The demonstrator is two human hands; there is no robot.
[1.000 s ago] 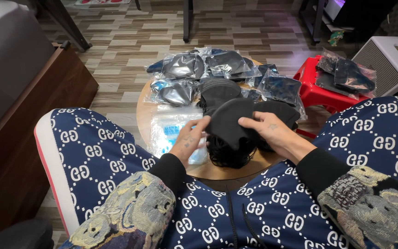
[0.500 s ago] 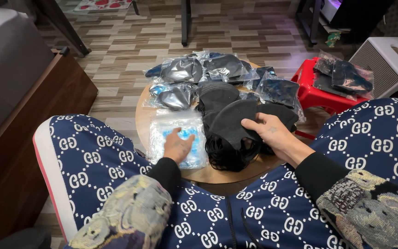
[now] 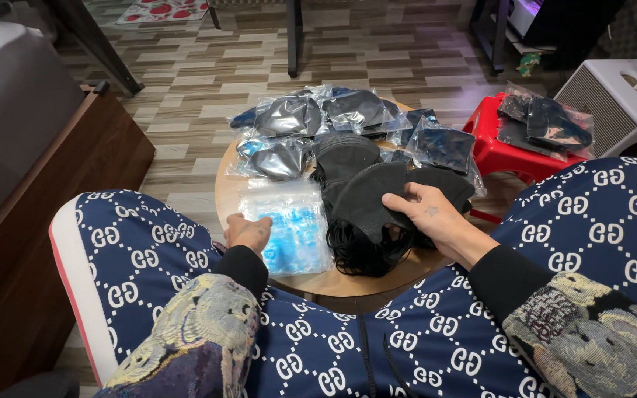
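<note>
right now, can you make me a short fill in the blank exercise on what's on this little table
1. The right hand holds a ____ face mask.
2. The left hand rests on a clear bag of ____ items.
3. The round table is made of ____.
4. The stool on the right is ____.

Missing words: black; blue; wood; red

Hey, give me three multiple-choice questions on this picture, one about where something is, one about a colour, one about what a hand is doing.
1. Where do the clear empty bags lie?
A. on the round table
B. on the red stool
C. on the floor

2. What colour is the mask in the right hand?
A. white
B. black
C. red

3. What is the left hand doing?
A. holding scissors
B. resting on a knee
C. touching the clear bags

Answers: 1 A, they lie flat on the tabletop. 2 B, the fabric is black. 3 C, its fingers meet the stack's edge.
</note>
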